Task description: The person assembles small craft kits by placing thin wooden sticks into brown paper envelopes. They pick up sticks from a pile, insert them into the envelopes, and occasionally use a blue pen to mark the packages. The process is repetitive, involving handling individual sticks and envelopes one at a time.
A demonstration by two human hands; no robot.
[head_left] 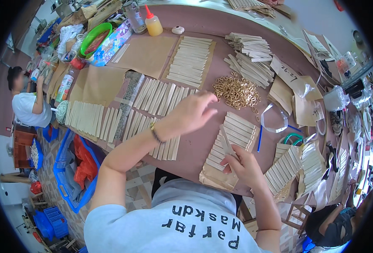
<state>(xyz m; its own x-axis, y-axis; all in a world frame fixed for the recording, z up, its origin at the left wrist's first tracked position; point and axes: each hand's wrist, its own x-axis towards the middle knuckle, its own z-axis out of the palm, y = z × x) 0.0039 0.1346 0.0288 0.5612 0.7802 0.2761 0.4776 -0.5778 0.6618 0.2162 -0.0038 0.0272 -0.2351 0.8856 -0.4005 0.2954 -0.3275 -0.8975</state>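
A pale flat strip [225, 137] is being gripped between the thumb and fingers of the right hand [244, 164], and is being held at a slant above a brown paper sheet [218, 178]. By this sheet, a column of similar strips [238, 130], laid side by side, is being carried. The left hand [189, 114] is being stretched across the counter [193, 148], its fingers apart and its fingertips just beside a heap of gold-coloured oval links [239, 92]; whether a link is being pinched there cannot be told. On the left wrist, a dark bracelet [156, 133] is being worn.

To the left, more rows of strips [163, 98] are being kept in ranks, and beyond them another row is being borne on brown paper [211, 50]. Behind the links, a loose stack of strips [254, 71] is being left in a jumble. To the right, a clear looped band [275, 127] is being flanked by thin blue sticks [260, 139].

At the far edge, a bottle of yellow liquid [154, 28] is being topped by a red nozzle, near a green bowl [86, 44]. On the floor at left, a red plastic bag [85, 162] is being held in a blue basket [71, 198]. Farther off, a co-worker in a white top [28, 109] is being seen.
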